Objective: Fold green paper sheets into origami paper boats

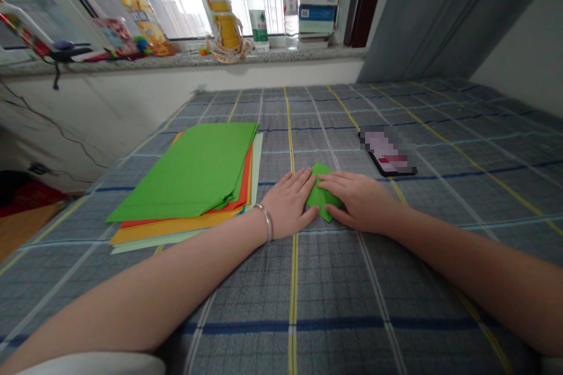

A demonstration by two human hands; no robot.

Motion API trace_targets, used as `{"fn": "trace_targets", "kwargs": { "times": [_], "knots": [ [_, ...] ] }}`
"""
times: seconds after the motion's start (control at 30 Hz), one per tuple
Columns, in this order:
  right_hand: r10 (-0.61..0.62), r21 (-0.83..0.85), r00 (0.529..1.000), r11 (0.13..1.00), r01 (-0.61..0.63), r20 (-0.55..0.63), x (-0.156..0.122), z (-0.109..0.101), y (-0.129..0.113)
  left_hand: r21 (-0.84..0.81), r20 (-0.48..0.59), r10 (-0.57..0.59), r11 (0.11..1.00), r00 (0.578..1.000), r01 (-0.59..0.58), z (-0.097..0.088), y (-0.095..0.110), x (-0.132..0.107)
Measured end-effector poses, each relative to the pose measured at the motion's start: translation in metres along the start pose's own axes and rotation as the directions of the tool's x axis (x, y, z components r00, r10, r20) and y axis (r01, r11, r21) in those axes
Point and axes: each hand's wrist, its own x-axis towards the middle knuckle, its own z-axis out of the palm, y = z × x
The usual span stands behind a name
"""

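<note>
A small piece of folded green paper lies on the plaid cloth, a corner pointing away from me and another toward me. My left hand rests flat at its left side, fingers stretched out and fingertips at the paper's edge; a silver bracelet circles that wrist. From the right, my right hand lies over the paper's right part, fingers extended and pressing on it, thumb near the lower corner. Both hands cover parts of the paper, so its full shape is hidden.
Left of my hands lies a stack of coloured paper, green on top. A phone lies at the right on the plaid cloth. Bottles, a yellow cup and boxes stand on the windowsill behind.
</note>
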Motion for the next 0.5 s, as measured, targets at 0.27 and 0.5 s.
{"fn": "trace_targets", "kwargs": {
  "times": [0.27,0.5],
  "knots": [
    [0.075,-0.046,0.996,0.996,-0.073,0.055,0.012,0.011,0.004,-0.014,-0.012,-0.007,1.000,1.000,0.007,0.002,0.002,0.002],
    [0.144,-0.045,0.987,0.989,-0.141,0.065,0.021,0.007,0.004,-0.014,-0.061,0.012,1.000,0.998,-0.013,0.003,0.001,0.002]
  ]
}}
